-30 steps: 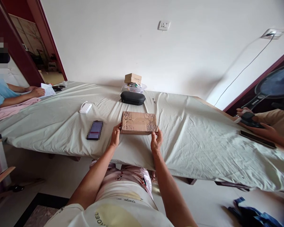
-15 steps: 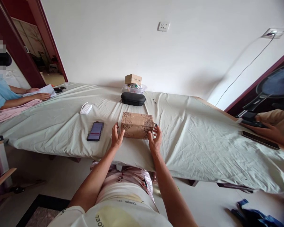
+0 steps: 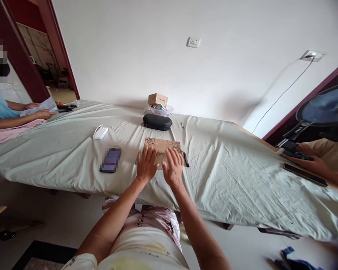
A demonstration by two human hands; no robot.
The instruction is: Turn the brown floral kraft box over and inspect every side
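Observation:
A brown cardboard box (image 3: 162,144) with dark doodles lies flat on the cloth-covered table (image 3: 228,165), straight in front of me. My left hand (image 3: 146,165) rests on its near left part, fingers stretched out flat. My right hand (image 3: 173,167) lies beside it on the near right part, fingers also spread. Neither hand grips anything. A black pen (image 3: 186,159) lies on the cloth just right of the box.
A phone (image 3: 110,160) and a small white object (image 3: 100,132) lie to the left. A black case (image 3: 157,122), a clear tub and a small carton (image 3: 157,99) sit behind the box. Other people's arms rest at the far left (image 3: 30,116) and far right (image 3: 312,161).
The box was held up tilted between both hands; now it lies flat on the table. Both hands let go of its sides and moved onto its top, palms down.

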